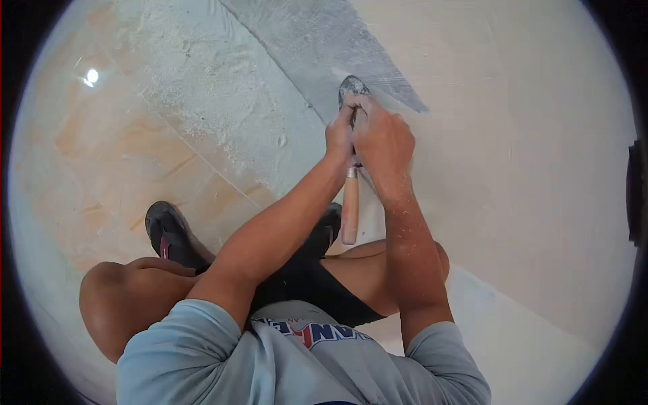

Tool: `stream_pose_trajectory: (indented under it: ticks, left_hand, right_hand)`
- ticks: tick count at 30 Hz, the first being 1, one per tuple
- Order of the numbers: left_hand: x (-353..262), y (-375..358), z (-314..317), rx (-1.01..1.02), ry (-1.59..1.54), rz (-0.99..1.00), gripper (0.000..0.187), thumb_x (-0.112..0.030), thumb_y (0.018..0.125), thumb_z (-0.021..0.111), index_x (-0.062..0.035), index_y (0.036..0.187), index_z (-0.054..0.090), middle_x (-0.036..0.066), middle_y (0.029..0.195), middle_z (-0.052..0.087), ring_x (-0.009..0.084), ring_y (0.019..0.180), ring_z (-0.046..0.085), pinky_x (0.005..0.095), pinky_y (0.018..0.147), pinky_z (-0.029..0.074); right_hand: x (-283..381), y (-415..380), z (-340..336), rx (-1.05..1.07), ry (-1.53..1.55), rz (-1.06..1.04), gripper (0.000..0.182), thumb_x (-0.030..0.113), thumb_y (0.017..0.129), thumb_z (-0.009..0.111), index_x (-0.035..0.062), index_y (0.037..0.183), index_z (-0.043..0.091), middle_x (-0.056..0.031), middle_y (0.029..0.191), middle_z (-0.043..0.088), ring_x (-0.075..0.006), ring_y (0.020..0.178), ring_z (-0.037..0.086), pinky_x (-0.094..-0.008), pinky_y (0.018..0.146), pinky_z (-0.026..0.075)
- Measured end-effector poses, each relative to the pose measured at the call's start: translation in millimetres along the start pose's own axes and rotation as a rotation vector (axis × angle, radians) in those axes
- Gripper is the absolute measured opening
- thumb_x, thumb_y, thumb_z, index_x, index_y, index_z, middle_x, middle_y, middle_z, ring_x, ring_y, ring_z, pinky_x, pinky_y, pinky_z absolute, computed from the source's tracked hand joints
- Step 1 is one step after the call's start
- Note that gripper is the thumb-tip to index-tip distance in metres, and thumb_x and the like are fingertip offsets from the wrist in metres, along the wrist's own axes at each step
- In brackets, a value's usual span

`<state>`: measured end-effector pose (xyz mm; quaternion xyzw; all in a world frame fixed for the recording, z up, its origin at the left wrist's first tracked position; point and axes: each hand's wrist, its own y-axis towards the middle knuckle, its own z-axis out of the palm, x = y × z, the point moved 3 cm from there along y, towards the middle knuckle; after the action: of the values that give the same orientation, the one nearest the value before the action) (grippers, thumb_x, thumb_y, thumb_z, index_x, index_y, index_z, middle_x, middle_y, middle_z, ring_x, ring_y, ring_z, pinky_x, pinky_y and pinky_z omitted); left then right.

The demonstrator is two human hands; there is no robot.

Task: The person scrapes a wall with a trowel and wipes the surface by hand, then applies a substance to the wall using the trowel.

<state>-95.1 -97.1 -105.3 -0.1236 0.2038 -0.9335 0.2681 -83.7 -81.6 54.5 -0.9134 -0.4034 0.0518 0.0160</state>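
A trowel (349, 209) with a wooden handle is held between my two hands, its handle pointing back toward my body. Its rounded metal tip, smeared with pale material, shows beyond my fingers. My left hand (339, 138) is closed around the blade from the left. Pressed against it from the right, my right hand (385, 138) is also closed over the blade, with whitish dust on the fingers and forearm. Most of the blade is hidden by the hands. Just beyond the tip lies a grey patch (324, 40) on the pale surface.
A cream-coloured wall (526, 155) fills the right side. White powder and crumbs (209, 88) cover part of the tiled floor (128, 162) at the left. My bent knees and dark shoes (169, 233) are close below the hands. A dark object (634, 196) stands at the far right edge.
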Motion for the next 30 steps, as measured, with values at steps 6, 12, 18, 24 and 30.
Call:
stream_pose_trajectory:
  ticks: [6,12,18,24,30]
  left_hand:
    - [5,-35,28,-0.150,0.274,0.084,0.043,-0.044,0.100,0.068,-0.0031,0.114,0.067,0.003,0.103,0.067,0.0132,0.089,0.063,0.0301,0.075,0.051]
    - [6,-10,6,-0.130,0.100,0.030,0.047,-0.048,0.100,0.068,-0.0012,0.107,0.070,0.002,0.098,0.068,0.0109,0.087,0.063,0.0297,0.070,0.051]
    - [-29,23,-29,0.012,-0.048,-0.084,0.032,-0.037,0.108,0.053,-0.0127,0.120,0.069,0.005,0.113,0.070,0.0166,0.098,0.068,0.0325,0.082,0.056]
    - [-34,22,-21,-0.065,-0.030,-0.073,0.038,-0.041,0.107,0.054,-0.0077,0.118,0.069,0.006,0.109,0.071,0.0198,0.096,0.069,0.0323,0.082,0.056]
    - [-19,-24,18,-0.205,0.151,0.010,0.047,-0.050,0.099,0.065,-0.0051,0.112,0.069,0.004,0.095,0.071,0.0153,0.083,0.067,0.0330,0.074,0.055]
  right_hand:
    - [-6,-9,-19,0.011,-0.059,0.057,0.024,0.028,0.099,0.053,0.0241,0.111,0.074,-0.0168,0.094,0.075,-0.0429,0.088,0.070,-0.0543,0.077,0.055]
    - [2,1,-8,0.029,-0.082,0.060,0.024,0.028,0.099,0.054,0.0232,0.111,0.074,-0.0169,0.093,0.075,-0.0431,0.089,0.070,-0.0543,0.077,0.055]
    - [33,29,28,0.118,-0.109,-0.096,0.021,0.024,0.097,0.058,0.0156,0.112,0.070,-0.0205,0.092,0.075,-0.0431,0.089,0.074,-0.0540,0.074,0.057]
    - [32,34,30,0.138,-0.037,-0.070,0.023,0.027,0.099,0.054,0.0175,0.112,0.069,-0.0206,0.094,0.075,-0.0452,0.090,0.072,-0.0565,0.077,0.055]
    - [10,10,-5,0.143,0.002,0.020,0.021,0.026,0.098,0.056,0.0219,0.117,0.064,-0.0194,0.098,0.074,-0.0461,0.092,0.069,-0.0560,0.078,0.053]
